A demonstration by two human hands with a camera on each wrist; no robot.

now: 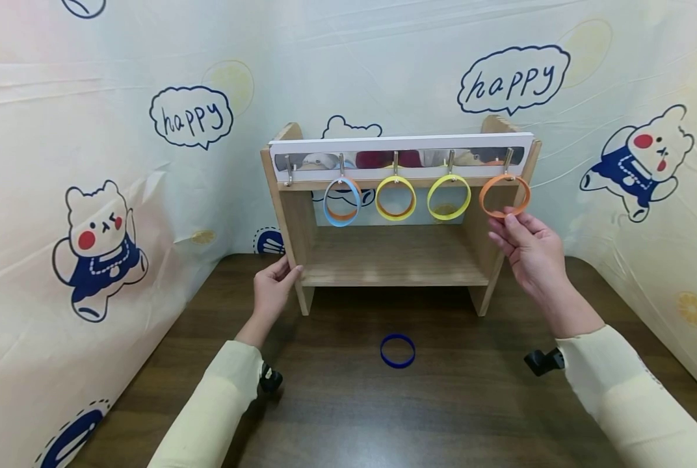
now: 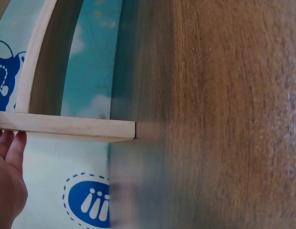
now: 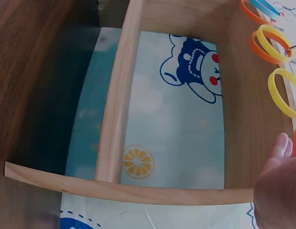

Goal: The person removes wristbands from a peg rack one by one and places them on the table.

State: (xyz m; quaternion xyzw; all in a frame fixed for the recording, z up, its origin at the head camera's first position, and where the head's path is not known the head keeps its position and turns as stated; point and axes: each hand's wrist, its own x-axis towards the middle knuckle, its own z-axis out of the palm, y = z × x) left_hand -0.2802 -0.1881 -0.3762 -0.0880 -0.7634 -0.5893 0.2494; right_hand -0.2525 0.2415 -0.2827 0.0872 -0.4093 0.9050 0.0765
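"So, what takes up most of the view?"

"A pale printed backdrop (image 1: pixel 395 78), with cartoon bears and 'happy' in speech bubbles. Before it spreads a dark brown table (image 1: pixel 471 416)."

"And on that?"

"A wooden stand (image 1: pixel 395 260), upright, with one shelf. Across its upper front runs a reflective strip (image 1: pixel 401 141) framed in white."

"Where are the hands?"

"The left hand (image 1: pixel 271 289) grips the front edge of the stand's left side panel, fingers against the outer face and thumb at the front. The right hand (image 1: pixel 532 250) is up by the right end, pinching an orange ring (image 1: pixel 526 194) by its lower rim, between thumb and fingers."

"Is that ring hanging?"

"Its top meets the rightmost hook; whether the hook bears its weight, I can't tell."

"And the others?"

"Going left, a yellow ring (image 1: pixel 449 217), then a second yellow one with orange behind it, then a light blue ring (image 1: pixel 341 223), also backed by orange. A dark blue ring (image 1: pixel 398 365) lies flat on the table, in front of the stand."

"Smallest of all?"

"The slim metal hooks (image 1: pixel 396 162), in a row along the strip."
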